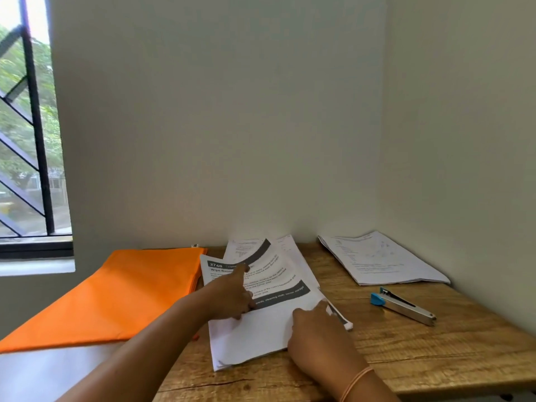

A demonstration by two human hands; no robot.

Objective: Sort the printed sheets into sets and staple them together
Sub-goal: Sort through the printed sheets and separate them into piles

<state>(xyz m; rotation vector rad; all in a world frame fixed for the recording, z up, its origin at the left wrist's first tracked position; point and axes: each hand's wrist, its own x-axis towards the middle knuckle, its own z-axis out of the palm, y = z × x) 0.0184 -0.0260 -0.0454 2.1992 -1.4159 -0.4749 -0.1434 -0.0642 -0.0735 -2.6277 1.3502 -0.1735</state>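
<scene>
Left hand (232, 291) presses the top sheet (278, 275), forefinger straight; right hand (316, 329) seems to pinch the stack (252, 335) at its right edge.

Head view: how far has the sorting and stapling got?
Possibly done: one pile lies set aside at the far right; stapled or not, cannot tell. In hand: the left hand rests on the middle stack, and the right hand grips its right edge. Left: the stapler lies untouched on the table, so stapling remains.
</scene>
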